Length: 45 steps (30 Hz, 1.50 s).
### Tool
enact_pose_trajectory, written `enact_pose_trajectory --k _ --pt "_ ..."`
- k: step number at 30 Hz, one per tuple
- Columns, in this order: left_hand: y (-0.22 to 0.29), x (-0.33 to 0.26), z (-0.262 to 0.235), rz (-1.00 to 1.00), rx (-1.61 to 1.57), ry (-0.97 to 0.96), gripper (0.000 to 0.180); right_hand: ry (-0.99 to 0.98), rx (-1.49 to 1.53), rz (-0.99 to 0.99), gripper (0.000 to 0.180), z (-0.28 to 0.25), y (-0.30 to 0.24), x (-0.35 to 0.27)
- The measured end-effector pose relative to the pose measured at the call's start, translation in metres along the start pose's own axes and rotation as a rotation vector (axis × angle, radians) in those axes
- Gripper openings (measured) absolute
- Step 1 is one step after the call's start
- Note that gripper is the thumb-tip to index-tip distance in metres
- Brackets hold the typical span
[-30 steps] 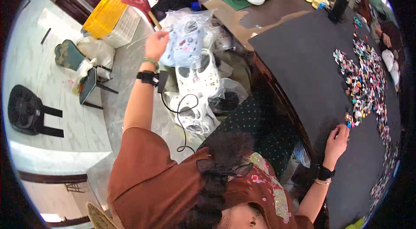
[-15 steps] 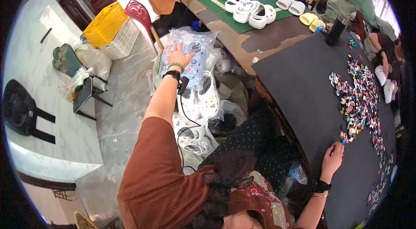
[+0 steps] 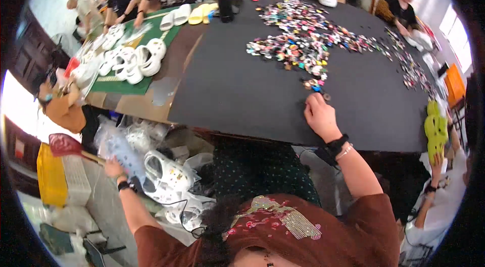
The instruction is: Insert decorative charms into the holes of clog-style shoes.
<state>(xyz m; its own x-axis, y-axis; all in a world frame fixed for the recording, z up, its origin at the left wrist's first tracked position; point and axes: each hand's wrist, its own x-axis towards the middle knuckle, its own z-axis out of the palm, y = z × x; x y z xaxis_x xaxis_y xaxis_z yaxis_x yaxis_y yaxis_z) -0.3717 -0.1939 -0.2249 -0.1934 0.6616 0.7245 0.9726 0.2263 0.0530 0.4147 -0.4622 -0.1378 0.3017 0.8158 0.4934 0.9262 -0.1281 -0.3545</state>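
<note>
left hand point(image 3: 112, 167) gripping bagged clogs point(image 3: 126, 148), right hand point(image 3: 319, 115) touching charms point(image 3: 313, 84)

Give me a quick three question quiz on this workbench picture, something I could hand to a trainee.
1. True or false: the right hand rests on the black table at the near edge of the heap of small colourful charms.
2. What is the left hand reaching into? A) a yellow crate B) a pile of bagged white clogs beside the table C) a black bottle
3. Fill in: the loose white clogs at the far left lie on a ____ mat.

Key: 1 true; 2 B; 3 green.
</note>
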Motion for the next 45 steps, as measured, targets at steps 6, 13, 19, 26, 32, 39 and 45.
enact_pose_trajectory --k 6,13,19,26,32,39,45 --pt "0.066 0.023 -0.069 -0.170 -0.345 -0.022 0.022 0.010 -0.074 0.020 0.008 -0.010 0.014 -0.018" --pt "0.156 0.088 -0.207 0.285 -0.388 0.064 0.034 -0.024 -0.071 -0.020 0.010 -0.004 0.008 -0.012" --pt "0.298 0.102 -0.247 0.642 -0.731 0.063 0.031 -0.051 -0.054 0.006 0.010 -0.003 0.009 -0.008" --pt "0.465 0.035 -0.280 0.963 -1.342 -0.286 0.018 -0.088 0.091 -0.009 0.010 -0.013 0.022 -0.010" --pt "0.499 -0.018 -0.267 1.508 -1.229 -0.423 0.034 -0.098 0.287 0.062 0.014 -0.046 0.043 -0.007" --pt "0.476 -0.046 -0.293 1.384 -0.924 -0.563 0.066 -0.042 0.204 0.153 0.012 -0.111 0.046 0.016" --pt "0.473 -0.060 -0.288 1.162 -0.987 -0.459 0.073 -0.417 0.293 -0.273 0.020 -0.090 0.012 0.036"
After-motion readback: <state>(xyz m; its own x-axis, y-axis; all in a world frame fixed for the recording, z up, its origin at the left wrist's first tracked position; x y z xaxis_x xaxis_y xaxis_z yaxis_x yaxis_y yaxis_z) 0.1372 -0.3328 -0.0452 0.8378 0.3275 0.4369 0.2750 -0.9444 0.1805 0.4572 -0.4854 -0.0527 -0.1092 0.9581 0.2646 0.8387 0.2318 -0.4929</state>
